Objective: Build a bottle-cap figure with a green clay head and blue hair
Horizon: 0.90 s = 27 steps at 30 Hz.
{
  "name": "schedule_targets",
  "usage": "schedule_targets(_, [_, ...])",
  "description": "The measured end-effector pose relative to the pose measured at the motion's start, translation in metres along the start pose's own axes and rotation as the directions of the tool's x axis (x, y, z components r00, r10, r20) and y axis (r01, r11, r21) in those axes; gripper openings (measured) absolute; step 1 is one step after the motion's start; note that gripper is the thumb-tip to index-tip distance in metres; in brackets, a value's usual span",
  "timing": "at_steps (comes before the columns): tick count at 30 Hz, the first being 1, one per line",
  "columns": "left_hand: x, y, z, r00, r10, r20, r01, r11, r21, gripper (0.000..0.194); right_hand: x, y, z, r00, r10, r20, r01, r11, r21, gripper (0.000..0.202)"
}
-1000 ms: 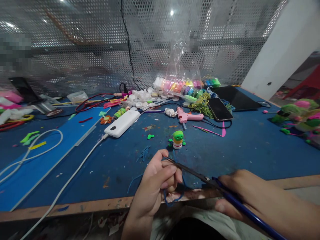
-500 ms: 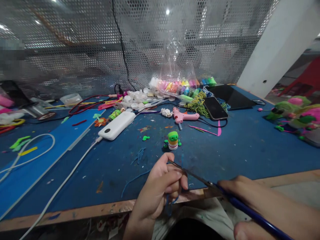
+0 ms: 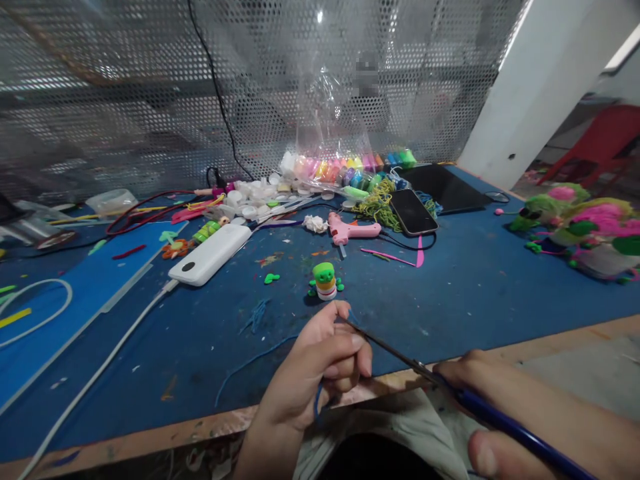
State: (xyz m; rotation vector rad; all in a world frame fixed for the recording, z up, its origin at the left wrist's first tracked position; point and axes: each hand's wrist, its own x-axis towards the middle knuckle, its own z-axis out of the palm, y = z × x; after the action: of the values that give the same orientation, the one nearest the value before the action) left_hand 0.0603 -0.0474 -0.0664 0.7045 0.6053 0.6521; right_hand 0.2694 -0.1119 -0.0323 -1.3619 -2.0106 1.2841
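My left hand [image 3: 327, 357] is closed over the table's front edge, gripping blue yarn [image 3: 255, 359]; one strand trails left across the table and a loop hangs below the fingers. My right hand [image 3: 493, 393] is wrapped round the dark blue handle of a pair of scissors [image 3: 417, 365]. The blades look closed, their tips at my left index finger by a short tuft of yarn. Just beyond stands a small green, yellow and white clay figure [image 3: 325, 281]. A little pile of cut blue yarn [image 3: 257, 315] lies to its left.
A pink glue gun [image 3: 350, 230], a black phone [image 3: 413, 212] and a white power bank [image 3: 210, 255] with its cable lie further back. Bagged coloured clay [image 3: 340, 167] stands by the mesh wall. Fuzzy green and pink figures [image 3: 585, 223] sit at the right.
The view has turned slightly right, so the table things sit further left. The scissors' tips stay at my left fingers, and a blue tuft now shows there.
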Motion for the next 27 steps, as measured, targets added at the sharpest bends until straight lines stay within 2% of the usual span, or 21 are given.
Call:
schedule_targets(6, [0.004, -0.003, 0.007, 0.999, 0.021, -0.024, -0.019, 0.996, 0.085, 0.028, -0.004, 0.015, 0.004, 0.995, 0.099, -0.033, -0.101, 0.991, -0.085, 0.05])
schedule_targets(8, [0.006, -0.006, 0.009, 0.993, 0.1, -0.059, -0.089, 0.983, 0.161, 0.029, -0.002, 0.021, 0.006, 0.984, 0.164, -0.069, -0.171, 0.979, -0.109, 0.046])
schedule_targets(10, [0.009, -0.01, 0.009, 0.971, 0.21, -0.112, -0.175, 0.948, 0.265, 0.03, 0.004, 0.024, 0.006, 0.973, 0.19, -0.131, -0.199, 0.978, -0.058, 0.042])
schedule_targets(13, [0.012, -0.015, 0.007, 0.931, 0.324, -0.167, -0.239, 0.889, 0.39, 0.029, 0.02, 0.024, 0.005, 0.952, 0.148, -0.269, -0.129, 0.988, 0.087, 0.036])
schedule_targets(15, [0.012, -0.016, 0.006, 0.932, 0.322, -0.164, -0.232, 0.882, 0.41, 0.027, 0.034, 0.022, 0.005, 0.925, 0.1, -0.367, -0.031, 0.981, 0.189, 0.033])
schedule_targets(17, [0.011, -0.016, 0.005, 0.946, 0.291, -0.145, -0.217, 0.896, 0.386, 0.027, 0.048, 0.018, 0.007, 0.907, 0.046, -0.419, 0.076, 0.96, 0.27, 0.032])
schedule_targets(20, [0.009, -0.014, 0.004, 0.952, 0.267, -0.15, -0.205, 0.919, 0.336, 0.03, 0.062, 0.016, 0.01, 0.929, -0.011, -0.369, 0.172, 0.897, 0.407, 0.035])
schedule_targets(24, [0.007, -0.014, 0.006, 0.953, 0.252, -0.166, -0.185, 0.923, 0.337, 0.031, 0.068, 0.018, 0.015, 0.966, -0.042, -0.256, 0.192, 0.779, 0.596, 0.042])
schedule_targets(27, [0.007, -0.015, 0.006, 0.962, 0.222, -0.16, -0.16, 0.932, 0.325, 0.029, 0.067, 0.021, 0.016, 0.964, -0.038, -0.264, 0.182, 0.815, 0.55, 0.043])
